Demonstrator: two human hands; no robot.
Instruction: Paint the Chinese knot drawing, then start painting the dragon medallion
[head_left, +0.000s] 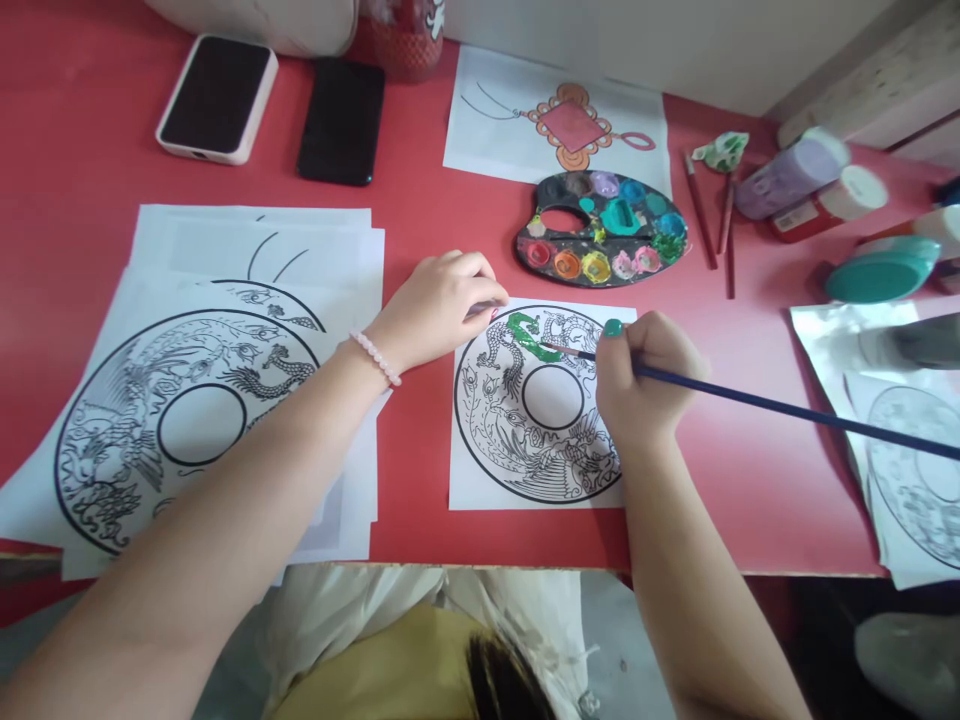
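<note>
My right hand [645,385] is closed round a long dark blue paintbrush [787,410], whose tip rests on a green painted patch [529,335] of a small printed sheet with a round dragon design [536,405]. My left hand [442,305], with a pink bead bracelet at the wrist, presses its curled fingers on the sheet's top left corner. A black paint palette [600,230] with wells of several colours lies just beyond the sheet.
A stack of larger printed sheets [202,390] lies at the left. Two phones [217,95] [341,120] sit at the back left. A partly coloured drawing [559,125], spare brushes [701,210] and paint bottles [795,170] are at the back right. More sheets [900,450] lie at the right edge.
</note>
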